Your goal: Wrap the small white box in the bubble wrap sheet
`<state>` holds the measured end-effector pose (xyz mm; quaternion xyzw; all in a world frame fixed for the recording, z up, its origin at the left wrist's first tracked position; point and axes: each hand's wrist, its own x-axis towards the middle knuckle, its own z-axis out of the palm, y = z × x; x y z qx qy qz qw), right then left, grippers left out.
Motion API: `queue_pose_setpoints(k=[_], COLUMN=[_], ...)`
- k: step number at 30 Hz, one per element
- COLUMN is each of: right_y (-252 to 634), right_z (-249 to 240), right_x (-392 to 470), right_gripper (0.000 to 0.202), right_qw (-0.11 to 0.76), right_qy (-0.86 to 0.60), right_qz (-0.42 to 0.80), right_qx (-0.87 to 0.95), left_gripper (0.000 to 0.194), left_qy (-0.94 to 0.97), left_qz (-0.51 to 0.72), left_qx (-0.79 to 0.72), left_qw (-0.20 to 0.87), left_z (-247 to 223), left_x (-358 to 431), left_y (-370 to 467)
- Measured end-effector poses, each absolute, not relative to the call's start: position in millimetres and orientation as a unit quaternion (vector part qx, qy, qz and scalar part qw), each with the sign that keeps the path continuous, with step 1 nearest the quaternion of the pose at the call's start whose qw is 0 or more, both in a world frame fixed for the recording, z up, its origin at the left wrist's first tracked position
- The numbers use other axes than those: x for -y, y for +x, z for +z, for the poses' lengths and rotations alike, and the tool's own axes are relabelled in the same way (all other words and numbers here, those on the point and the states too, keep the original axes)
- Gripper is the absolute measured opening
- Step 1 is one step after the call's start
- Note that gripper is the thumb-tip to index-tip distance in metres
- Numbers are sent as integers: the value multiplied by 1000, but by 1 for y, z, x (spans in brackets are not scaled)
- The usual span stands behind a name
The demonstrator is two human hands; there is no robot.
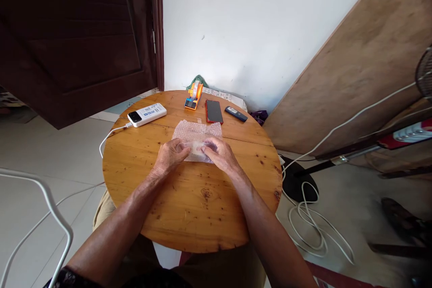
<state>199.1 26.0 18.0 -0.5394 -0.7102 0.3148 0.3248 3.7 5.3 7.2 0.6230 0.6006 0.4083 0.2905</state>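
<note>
A sheet of clear bubble wrap (195, 132) lies in the middle of a round wooden table (192, 207). My left hand (170, 156) presses on its near left edge, fingers curled over the wrap. My right hand (219, 153) holds the near right edge, with a small pale object between both hands folded inside the wrap. What that object is I cannot tell.
A white power bank (147, 114) with a white cable (110, 137) lies at the table's far left. An orange tape dispenser (194, 95), a red-edged phone (214, 111) and a small dark device (236, 114) lie at the far edge. White cords (310, 220) coil on the floor to the right.
</note>
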Motion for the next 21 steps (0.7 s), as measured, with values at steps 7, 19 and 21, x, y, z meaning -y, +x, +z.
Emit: queue_pose_setpoints(k=[7,19,21], right_y=[199,200,201], right_z=[22,25,24], right_x=[-21,-1,-3], right_gripper=[17,24,24], right_qw=[300,295,304], right_qy=[-533,-512,-513], right_qz=[320,319,322], right_qx=[724,741,735], left_gripper=[16,17,18], left_qy=[615,639,643], left_qz=[433,422,426], left_qx=[-577,-504,-482], left_qw=[318,400,415], left_z=[5,10,9], left_x=[-5,-1,-1], left_y=[5,3,5])
